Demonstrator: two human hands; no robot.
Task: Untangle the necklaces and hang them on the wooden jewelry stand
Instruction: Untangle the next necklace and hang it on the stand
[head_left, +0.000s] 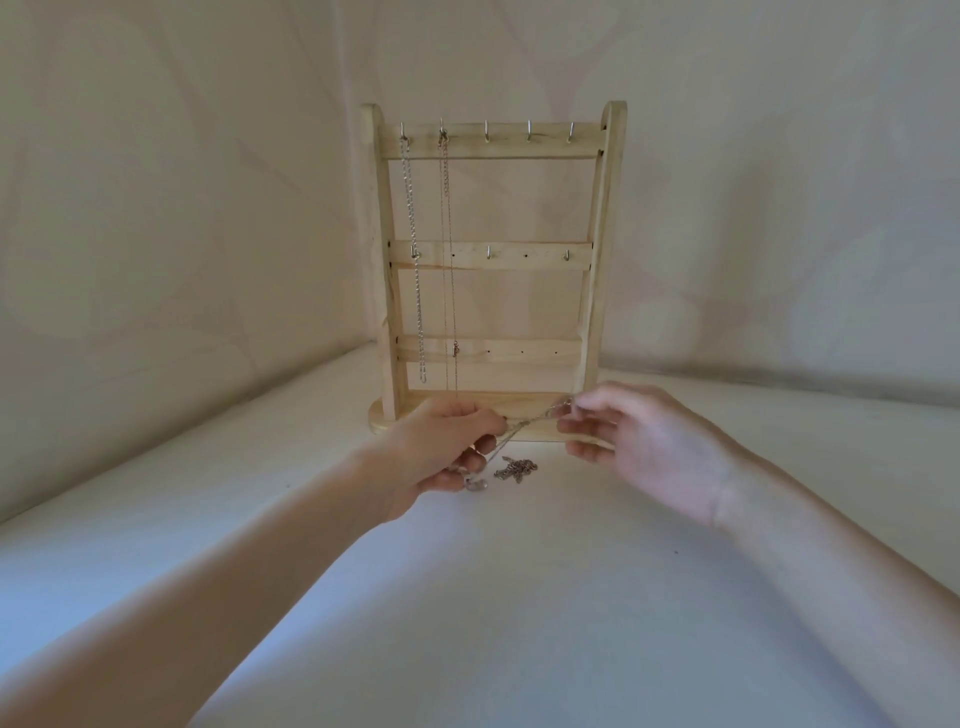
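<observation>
Both forearms reach in from the bottom corners, at about 7 and 5 o'clock, meeting low in front of the wooden jewelry stand (493, 260) across a pale tabletop (493, 597).

Starting at the left, the left hand (441, 452) is curled, thumb and fingertips pinching a thin chain (530, 422) at its lower end; a small loop or pendant of it hangs below those fingers, though it is too blurred to tell which. The chain runs taut up toward 2 o'clock to the right hand (634, 441), whose thumb and forefinger pinch its other end while the remaining fingers stay loosely spread. Between and just below the hands, a small heap of links (514, 469) lies on the tabletop; whether it is still joined to the stretched chain cannot be told.

On the stand, two necklaces already hang: a heavier link chain (413, 249) from the hook at the far left of the top bar, and a finer one (448, 260) from the next hook to its right. The three hooks further right are bare.

The risks, as I judge them: pulling the hands further apart while a knot remains would tighten it, or snap so fine a chain. If the heap is still caught on the strand, lifting would drag it along and re-tangle things. The hands also work right at the base of the stand, close under the hanging chains, so a careless upward sweep could snag those or nudge the stand.
</observation>
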